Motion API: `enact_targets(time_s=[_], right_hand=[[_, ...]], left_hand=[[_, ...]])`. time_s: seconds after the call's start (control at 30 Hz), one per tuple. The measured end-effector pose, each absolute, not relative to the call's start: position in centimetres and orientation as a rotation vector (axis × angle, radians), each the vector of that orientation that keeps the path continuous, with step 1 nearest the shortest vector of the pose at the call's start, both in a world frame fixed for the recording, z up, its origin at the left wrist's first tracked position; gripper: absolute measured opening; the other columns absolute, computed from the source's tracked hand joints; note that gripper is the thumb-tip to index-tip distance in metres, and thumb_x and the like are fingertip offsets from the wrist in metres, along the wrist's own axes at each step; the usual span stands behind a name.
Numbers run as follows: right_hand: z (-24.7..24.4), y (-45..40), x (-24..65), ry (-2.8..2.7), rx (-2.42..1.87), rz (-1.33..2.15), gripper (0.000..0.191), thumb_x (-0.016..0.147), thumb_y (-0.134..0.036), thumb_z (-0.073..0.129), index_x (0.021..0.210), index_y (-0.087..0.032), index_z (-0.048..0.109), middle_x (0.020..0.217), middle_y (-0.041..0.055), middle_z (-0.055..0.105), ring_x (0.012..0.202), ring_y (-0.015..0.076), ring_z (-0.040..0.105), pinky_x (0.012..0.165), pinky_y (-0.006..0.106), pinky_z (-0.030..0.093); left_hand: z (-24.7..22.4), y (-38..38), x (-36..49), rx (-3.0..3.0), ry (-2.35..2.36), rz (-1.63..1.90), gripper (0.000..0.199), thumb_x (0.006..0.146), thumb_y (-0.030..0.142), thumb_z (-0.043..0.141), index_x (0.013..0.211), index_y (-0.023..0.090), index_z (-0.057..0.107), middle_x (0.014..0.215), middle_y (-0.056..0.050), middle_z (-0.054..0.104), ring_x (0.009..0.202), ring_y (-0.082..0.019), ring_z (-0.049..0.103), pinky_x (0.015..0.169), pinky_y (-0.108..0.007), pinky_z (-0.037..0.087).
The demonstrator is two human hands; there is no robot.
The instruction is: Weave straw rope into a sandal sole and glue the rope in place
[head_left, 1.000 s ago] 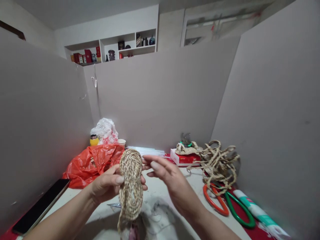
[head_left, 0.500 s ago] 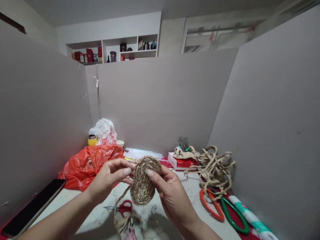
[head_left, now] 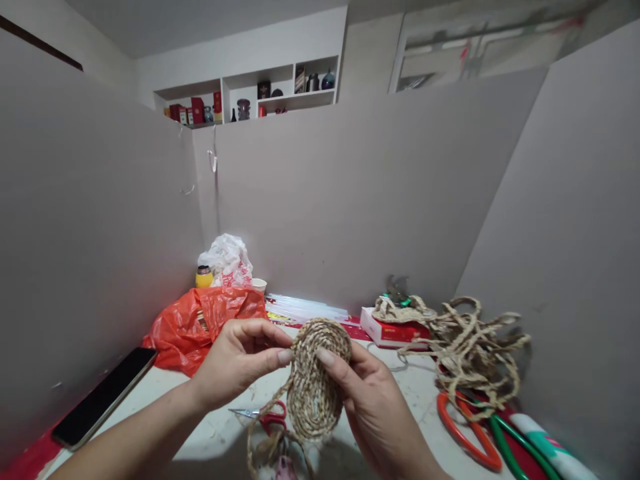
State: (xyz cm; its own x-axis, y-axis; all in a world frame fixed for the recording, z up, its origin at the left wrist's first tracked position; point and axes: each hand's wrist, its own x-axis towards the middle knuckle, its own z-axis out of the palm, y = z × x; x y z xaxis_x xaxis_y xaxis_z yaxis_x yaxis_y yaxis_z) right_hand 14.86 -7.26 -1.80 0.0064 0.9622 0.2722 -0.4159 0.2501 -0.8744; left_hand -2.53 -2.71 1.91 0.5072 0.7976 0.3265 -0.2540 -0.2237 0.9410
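Holding the rope pad (head_left: 313,397) above the tabletop (head_left: 425,393), clamped at its right side between thumb and fingers of the right hand (head_left: 375,393), presumably taking the weight so as to leave the left hand (head_left: 227,367) free at the upper-left edge; pinching or touching there, cannot tell. Loose strand (head_left: 271,402) hanging off the left side, in front of the scissors (head_left: 273,419); farther out, red bag (head_left: 225,307) left, rope pile (head_left: 475,343) right, likely parked aside for room.
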Motion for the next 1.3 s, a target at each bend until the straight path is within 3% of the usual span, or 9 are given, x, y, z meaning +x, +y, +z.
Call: enact_targets(time_s=[0.4,0.87,1.3], right_hand=[[-2.4,-6.8,15.2,-0.963,-0.721,1.230,0.031,0.080,-0.035,0.071,0.109,-0.026,0.068,0.100,0.0060,0.072,0.086,0.0225,0.064,0.070,0.032,0.052],[-2.2,-7.3,14.4,-0.951,-0.664,1.238,0.021,0.083,-0.031,0.068,0.103,-0.023,0.067,0.092,0.0022,0.072,0.079,0.0167,0.064,0.071,0.026,0.050],[-1.9,-7.8,13.8,-0.908,-0.670,1.271,0.014,0.081,-0.030,0.071,0.088,-0.019,0.067,0.071,-0.0011,0.066,0.059,0.0113,0.058,0.057,0.022,0.049]], left_hand=[[2.1,-2.8,-2.5,1.484,0.626,1.049,0.007,0.069,0.018,0.077,0.073,0.017,0.072,0.064,0.000,0.067,0.058,-0.010,0.059,0.060,-0.023,0.050],[2.0,-2.8,-2.5,1.461,0.539,0.985,0.008,0.070,0.017,0.076,0.074,0.016,0.070,0.068,0.001,0.066,0.061,-0.007,0.057,0.060,-0.019,0.047],[2.0,-3.5,-2.2,1.733,0.692,1.010,0.008,0.072,0.018,0.071,0.076,0.013,0.067,0.069,0.000,0.064,0.065,-0.010,0.054,0.062,-0.022,0.045]])
